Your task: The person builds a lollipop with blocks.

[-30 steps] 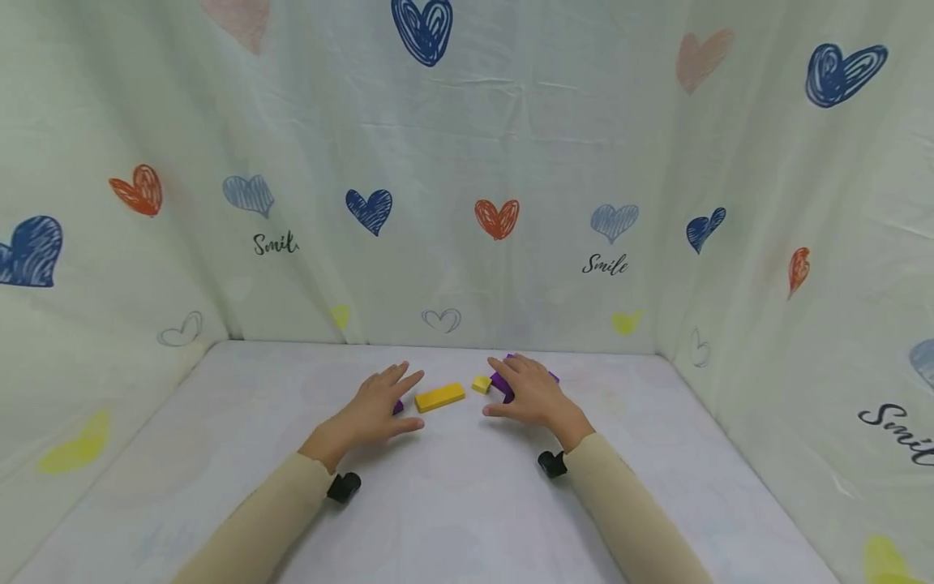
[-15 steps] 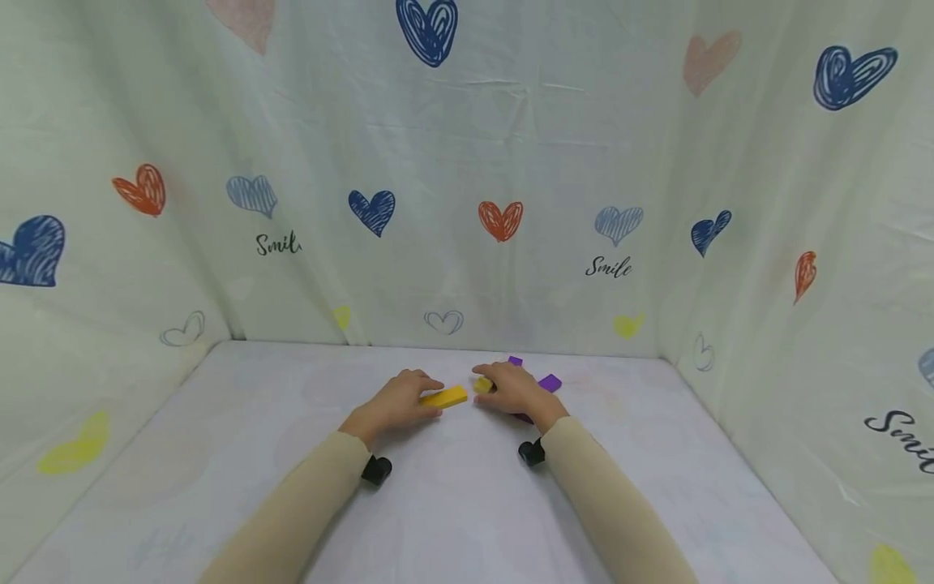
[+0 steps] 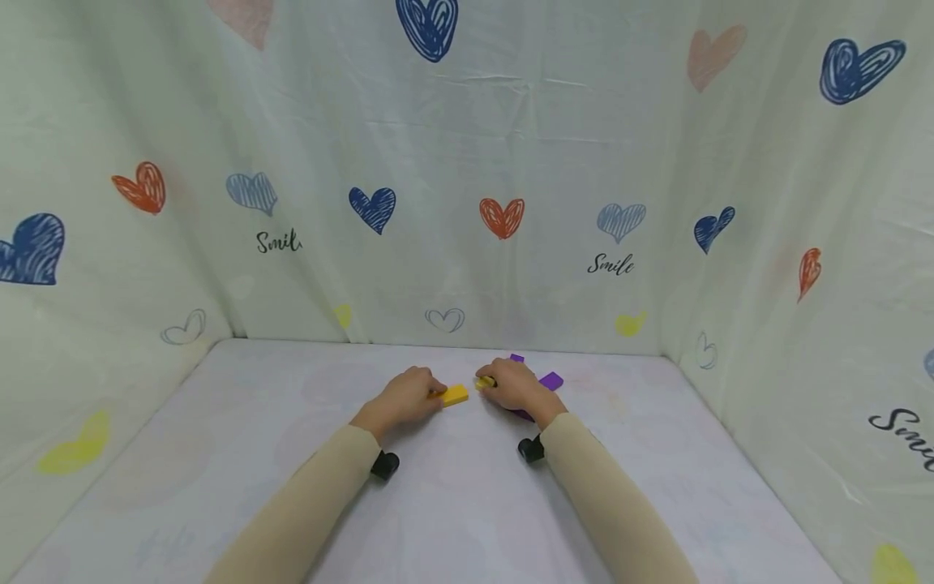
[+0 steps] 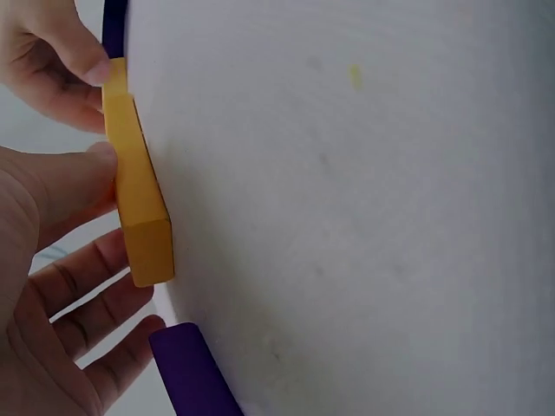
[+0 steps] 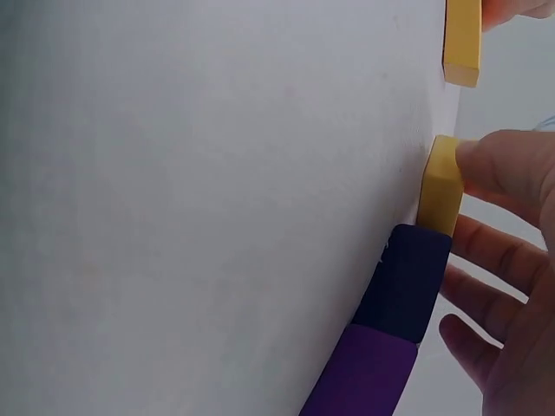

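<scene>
Yellow bar-shaped block [image 4: 141,178] on white worktop [image 3: 467,503]: the left hand [image 3: 404,396] pinches it; the right hand [image 3: 518,384] pinches a small yellow block [image 5: 440,192], whose sideways slip could jostle the adjacent dark purple block [image 5: 401,282].

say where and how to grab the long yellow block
Probably pinch the long yellow block across its long sides, near the left end, from the left: it's slim and lies roughly crosswise, its right end facing the small yellow block in the right hand.
</scene>
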### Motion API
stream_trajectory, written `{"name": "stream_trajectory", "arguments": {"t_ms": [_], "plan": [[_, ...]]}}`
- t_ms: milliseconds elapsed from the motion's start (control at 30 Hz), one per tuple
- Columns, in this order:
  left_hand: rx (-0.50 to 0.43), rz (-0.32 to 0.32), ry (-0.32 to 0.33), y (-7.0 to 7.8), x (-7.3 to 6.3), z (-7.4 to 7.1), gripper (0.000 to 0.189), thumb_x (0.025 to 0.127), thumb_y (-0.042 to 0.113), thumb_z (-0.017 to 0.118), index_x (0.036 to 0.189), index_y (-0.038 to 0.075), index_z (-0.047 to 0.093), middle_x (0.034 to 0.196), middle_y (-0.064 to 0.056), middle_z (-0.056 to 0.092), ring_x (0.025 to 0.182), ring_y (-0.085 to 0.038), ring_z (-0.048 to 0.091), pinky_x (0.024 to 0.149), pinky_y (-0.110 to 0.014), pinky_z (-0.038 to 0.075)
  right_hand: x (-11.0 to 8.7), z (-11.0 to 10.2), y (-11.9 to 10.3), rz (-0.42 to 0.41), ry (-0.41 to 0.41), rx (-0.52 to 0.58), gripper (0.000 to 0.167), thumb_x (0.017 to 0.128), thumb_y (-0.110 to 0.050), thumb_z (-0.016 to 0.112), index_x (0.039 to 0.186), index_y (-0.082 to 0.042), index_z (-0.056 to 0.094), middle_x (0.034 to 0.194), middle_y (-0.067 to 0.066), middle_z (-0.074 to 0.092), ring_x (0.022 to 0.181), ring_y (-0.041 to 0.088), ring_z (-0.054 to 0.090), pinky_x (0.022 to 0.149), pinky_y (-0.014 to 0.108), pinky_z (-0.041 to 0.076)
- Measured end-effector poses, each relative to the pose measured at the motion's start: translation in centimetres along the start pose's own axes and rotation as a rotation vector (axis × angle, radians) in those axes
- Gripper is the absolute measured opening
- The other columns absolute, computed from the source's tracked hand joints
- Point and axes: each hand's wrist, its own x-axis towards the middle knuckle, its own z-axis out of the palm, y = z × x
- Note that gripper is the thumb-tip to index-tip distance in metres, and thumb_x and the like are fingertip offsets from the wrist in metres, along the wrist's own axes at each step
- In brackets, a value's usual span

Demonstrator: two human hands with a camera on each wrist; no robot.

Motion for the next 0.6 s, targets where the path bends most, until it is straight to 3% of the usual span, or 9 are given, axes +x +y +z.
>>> {"name": "stream_trajectory", "arguments": {"t_ms": [167,300,433,600], "plan": [[0.007,-0.008,-0.047,0.6,-0.4,-0.6,0.03,0.087,0.02,0.068,0.115,0.009,0.071,0.11,-0.004,0.068,0.103,-0.023,0.059,0.092,-0.039,0.048,0.1,-0.1,-0.4,0.01,-0.001,0.018,0.038,0.091,-0.021,0.059,0.129,-0.018,0.061,0.127,0.003,0.059,0.12,0.024,0.052,0.102,0.046,0.041],[0.01,-0.024,-0.077,1.3,-1.0,-0.7,0.029,0.085,0.019,0.07,0.112,0.009,0.072,0.111,-0.004,0.069,0.103,-0.022,0.06,0.092,-0.039,0.048,0.1,-0.2,-0.9,-0.006,0.0,0.066,0.036,0.089,-0.018,0.063,0.125,-0.012,0.063,0.121,0.004,0.062,0.114,0.023,0.055,0.101,0.043,0.043],[-0.005,-0.059,-0.091,2.2,-2.1,-0.6,0.029,0.083,0.019,0.072,0.109,0.008,0.073,0.109,-0.003,0.069,0.094,-0.018,0.06,0.088,-0.038,0.05,-0.1,-0.2,-1.6,-0.029,-0.015,0.147,0.032,0.088,-0.014,0.065,0.119,-0.007,0.066,0.114,0.006,0.065,0.11,0.024,0.057,0.098,0.042,0.045],[-0.004,-0.089,-0.098,3.3,-3.6,-0.6,0.029,0.081,0.022,0.075,0.107,0.008,0.074,0.105,-0.002,0.07,0.083,-0.014,0.057,0.084,-0.037,0.051,-0.5,0.0,-2.4,-0.025,-0.024,0.189,0.029,0.087,-0.013,0.066,0.116,-0.011,0.069,0.111,0.002,0.066,0.108,0.02,0.057,0.097,0.039,0.046]]}}
